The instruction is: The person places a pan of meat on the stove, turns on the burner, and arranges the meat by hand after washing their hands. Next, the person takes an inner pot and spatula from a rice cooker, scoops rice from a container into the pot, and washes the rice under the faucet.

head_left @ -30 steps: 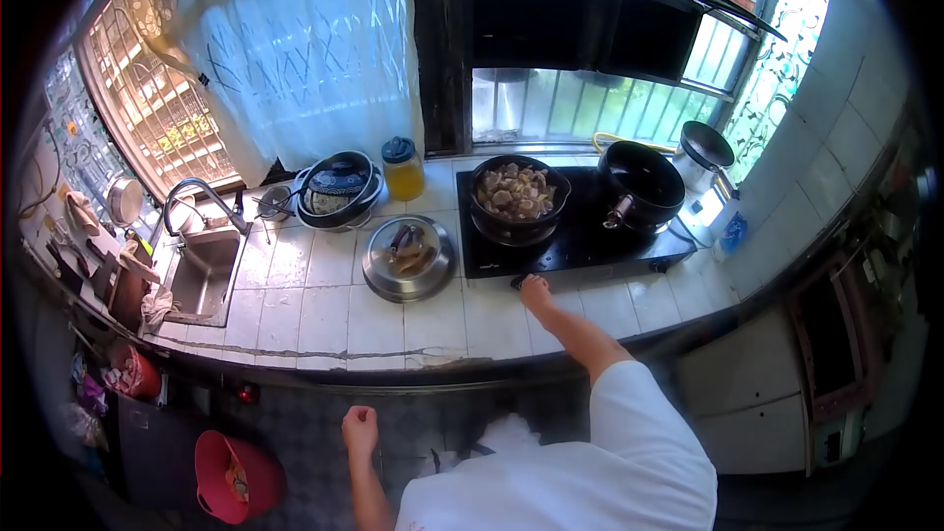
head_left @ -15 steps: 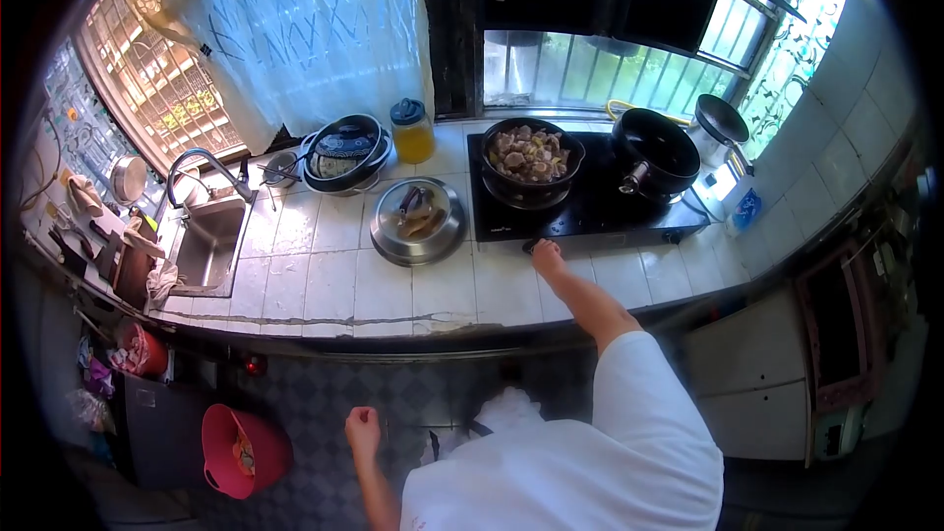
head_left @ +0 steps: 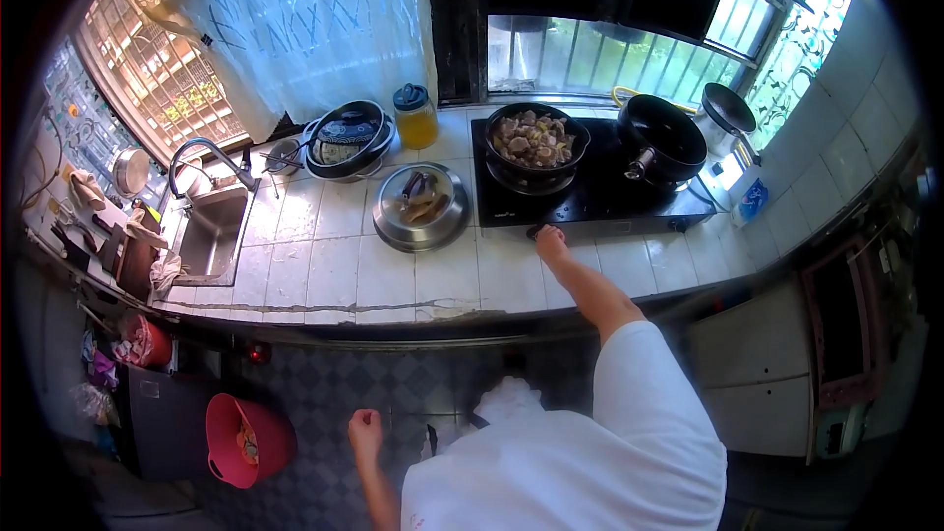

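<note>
My right hand [head_left: 552,239] reaches to the front edge of the black gas stove [head_left: 610,206], its fingers closed round the left control knob [head_left: 533,232]. On the burner behind it sits a black pot [head_left: 531,174] filled with chunks of meat [head_left: 534,140]. My left hand [head_left: 365,428] hangs low in front of the counter, fingers curled in, with nothing seen in it. Left of the stove is a round steel pan [head_left: 423,239] with a see-through lid [head_left: 406,184] on it. The flame, if any, is hidden.
A black wok [head_left: 662,138] occupies the right burner. Along the back stand a jar of yellow liquid [head_left: 416,118] and stacked pots [head_left: 344,138]. The sink [head_left: 211,241] is far left; a red bucket [head_left: 264,442] stands on the floor. A cracked edge runs along the tiled counter [head_left: 334,280].
The view has shifted slightly, so the counter sits a little higher in the picture. My right hand stays at the knob, and my left hand still hangs low.
</note>
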`<state>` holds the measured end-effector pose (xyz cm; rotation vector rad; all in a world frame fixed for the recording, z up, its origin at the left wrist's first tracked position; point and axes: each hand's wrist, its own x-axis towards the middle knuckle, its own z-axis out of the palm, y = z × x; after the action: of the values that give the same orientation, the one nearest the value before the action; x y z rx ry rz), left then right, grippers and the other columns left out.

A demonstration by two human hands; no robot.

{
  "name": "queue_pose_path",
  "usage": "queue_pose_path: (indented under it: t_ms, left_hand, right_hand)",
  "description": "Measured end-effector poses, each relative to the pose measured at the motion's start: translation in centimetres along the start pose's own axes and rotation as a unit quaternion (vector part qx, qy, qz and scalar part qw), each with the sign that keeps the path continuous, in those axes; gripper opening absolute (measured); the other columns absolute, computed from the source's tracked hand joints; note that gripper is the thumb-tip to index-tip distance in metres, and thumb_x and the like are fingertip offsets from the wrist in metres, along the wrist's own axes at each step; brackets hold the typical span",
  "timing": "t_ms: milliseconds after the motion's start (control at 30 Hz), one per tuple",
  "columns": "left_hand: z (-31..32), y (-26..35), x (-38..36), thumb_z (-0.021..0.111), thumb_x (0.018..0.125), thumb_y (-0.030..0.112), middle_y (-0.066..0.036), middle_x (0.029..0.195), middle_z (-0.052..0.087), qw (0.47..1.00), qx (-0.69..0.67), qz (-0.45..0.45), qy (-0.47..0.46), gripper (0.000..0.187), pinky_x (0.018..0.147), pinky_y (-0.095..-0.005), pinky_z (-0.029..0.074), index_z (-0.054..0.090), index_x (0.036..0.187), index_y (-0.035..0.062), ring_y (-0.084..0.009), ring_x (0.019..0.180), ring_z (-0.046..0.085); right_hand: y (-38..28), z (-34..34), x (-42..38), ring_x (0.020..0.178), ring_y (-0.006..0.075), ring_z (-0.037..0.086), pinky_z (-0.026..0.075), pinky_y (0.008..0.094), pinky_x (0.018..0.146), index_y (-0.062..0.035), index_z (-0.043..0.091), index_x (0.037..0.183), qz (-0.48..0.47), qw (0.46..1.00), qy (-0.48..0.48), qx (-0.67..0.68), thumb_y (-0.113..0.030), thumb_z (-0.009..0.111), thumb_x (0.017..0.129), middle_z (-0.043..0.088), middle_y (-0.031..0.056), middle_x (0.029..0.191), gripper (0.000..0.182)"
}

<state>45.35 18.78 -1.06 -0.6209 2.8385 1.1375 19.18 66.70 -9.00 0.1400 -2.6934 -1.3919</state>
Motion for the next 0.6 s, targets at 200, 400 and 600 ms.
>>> queue_pose_path:
  t_ms: [200, 400, 600]
  left_hand:
    - [-0.4, -0.6, 0.2, 0.058, 0.075, 0.019, -0.015, 0.071, 0.062, 1.000, 0.013, -0.003, -0.003, 0.019, 0.063, -0.0352, 0.046, 0.062, 0.079, 0.0003, -0.0276, 0.068, 0.061]
    - [-0.4, -0.1, -0.4, 0.058, 0.075, 0.018, -0.015, 0.073, 0.063, 1.000, 0.026, -0.012, -0.004, 0.019, 0.065, -0.0356, 0.047, 0.062, 0.080, 0.0005, -0.0283, 0.070, 0.062]
    - [-0.3, -1.1, -0.2, 0.059, 0.075, 0.017, -0.015, 0.076, 0.063, 1.000, 0.011, -0.009, -0.008, 0.019, 0.067, -0.0363, 0.047, 0.061, 0.084, 0.0005, -0.0291, 0.073, 0.061]
  right_hand:
    - [-0.7, 0.0, 0.0, 0.052, 0.0182, 0.044, 0.025, 0.0319, 0.038, -0.0024, 0.058, 0.074, 0.001, 1.000, 0.023, 0.002, -0.015, 0.047, 0.075, 0.044, 0.0072, 0.063, 0.017]
    - [-0.1, 0.1, -0.1, 0.052, 0.0184, 0.044, 0.025, 0.0320, 0.038, -0.0018, 0.059, 0.075, 0.012, 1.000, 0.018, -0.008, -0.015, 0.047, 0.076, 0.044, 0.0073, 0.063, 0.018]
    - [-0.9, 0.4, 0.2, 0.052, 0.0181, 0.044, 0.026, 0.0314, 0.038, -0.0021, 0.058, 0.072, 0.025, 0.999, 0.018, -0.019, -0.010, 0.050, 0.073, 0.044, 0.0071, 0.062, 0.012]
